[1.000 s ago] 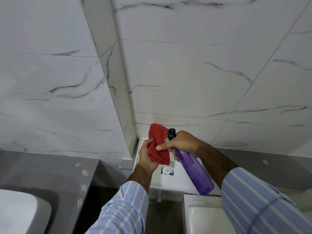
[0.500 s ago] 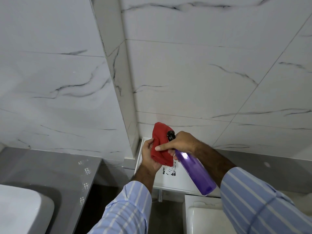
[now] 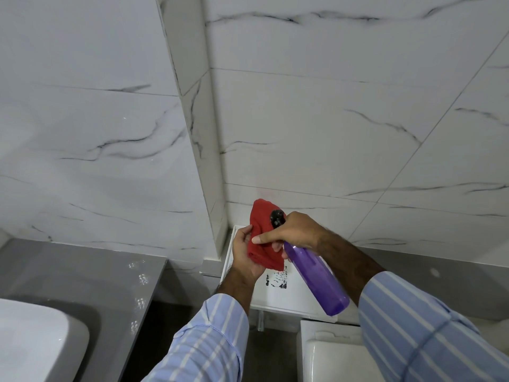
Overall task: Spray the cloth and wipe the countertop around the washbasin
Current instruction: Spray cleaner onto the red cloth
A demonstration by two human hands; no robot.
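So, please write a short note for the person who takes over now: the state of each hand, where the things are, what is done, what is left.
Left hand: holds the bunched red cloth up in front of the wall.
Right hand: grips the purple spray bottle, black nozzle right at the cloth.
Grey countertop and white washbasin lie lower left, untouched by either hand.
Done: cloth and bottle picked up and brought together. Whether spray has come out cannot be told.
Left: finish spraying, then wipe the countertop around the washbasin.

White veined marble wall tiles [image 3: 316, 128]
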